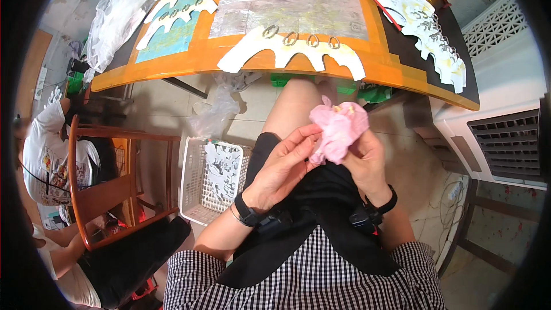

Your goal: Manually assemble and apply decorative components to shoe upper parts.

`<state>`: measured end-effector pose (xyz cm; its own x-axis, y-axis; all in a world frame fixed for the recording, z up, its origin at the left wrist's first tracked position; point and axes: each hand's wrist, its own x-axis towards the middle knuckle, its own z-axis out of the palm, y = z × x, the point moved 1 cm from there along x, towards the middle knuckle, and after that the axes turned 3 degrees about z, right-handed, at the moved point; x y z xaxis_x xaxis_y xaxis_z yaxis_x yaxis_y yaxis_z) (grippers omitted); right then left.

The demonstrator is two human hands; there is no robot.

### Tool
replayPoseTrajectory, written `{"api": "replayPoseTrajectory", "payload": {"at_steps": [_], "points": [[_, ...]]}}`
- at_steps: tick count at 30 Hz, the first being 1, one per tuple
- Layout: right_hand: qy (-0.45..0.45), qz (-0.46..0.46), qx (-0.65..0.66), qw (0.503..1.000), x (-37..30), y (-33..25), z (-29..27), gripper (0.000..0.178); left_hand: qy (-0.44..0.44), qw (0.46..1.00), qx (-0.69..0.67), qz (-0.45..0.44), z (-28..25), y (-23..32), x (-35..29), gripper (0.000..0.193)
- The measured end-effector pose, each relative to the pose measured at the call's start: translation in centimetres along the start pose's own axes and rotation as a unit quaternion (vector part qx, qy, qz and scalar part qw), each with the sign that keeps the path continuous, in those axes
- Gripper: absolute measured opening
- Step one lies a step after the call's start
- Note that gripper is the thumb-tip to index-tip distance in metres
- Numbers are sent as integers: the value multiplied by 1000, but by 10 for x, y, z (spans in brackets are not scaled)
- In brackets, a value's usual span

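We hold one pink paper flower (338,129) between both hands above our lap: the left hand (281,166) pinches its lower edge with thumb and fingers, the right hand (364,158) cups it from behind. Ahead, at the desk's (402,74) near edge, lies one white paper cutout (287,51) carrying four metal rings (291,38). Beside our left knee one white basket (195,186) sits on the floor, next to one wooden chair (109,189) where another person (49,155) sits
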<state>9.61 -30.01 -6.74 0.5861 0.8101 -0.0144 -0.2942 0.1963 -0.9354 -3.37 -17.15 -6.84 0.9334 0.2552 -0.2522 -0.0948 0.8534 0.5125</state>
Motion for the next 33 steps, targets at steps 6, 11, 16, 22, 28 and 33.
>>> {"api": "replayPoseTrajectory", "payload": {"at_steps": [6, 11, 16, 22, 28, 33], "points": [[-5, -42, -202, 979, 2, 0, 1, 24, 29, 995, 99, 14, -5, 0, 2, 48], [-49, -69, -261, 962, 3, -4, -6, 21, 12, 997, 82, -7, -2, 4, 2, 46], [-77, -42, -226, 970, 3, -9, 4, 25, -17, 997, -41, -60, -7, 0, 3, 43], [-26, -64, -205, 976, 1, -4, 3, 39, 15, 998, -28, -62, 0, -5, 6, 40], [44, -94, -236, 966, -2, -45, -36, 48, -42, 996, -45, -67, -2, 2, 8, 48], [302, -210, -600, 711, -56, -109, -134, 45, 65, 993, 51, -81, -22, 0, 4, 19]]}}
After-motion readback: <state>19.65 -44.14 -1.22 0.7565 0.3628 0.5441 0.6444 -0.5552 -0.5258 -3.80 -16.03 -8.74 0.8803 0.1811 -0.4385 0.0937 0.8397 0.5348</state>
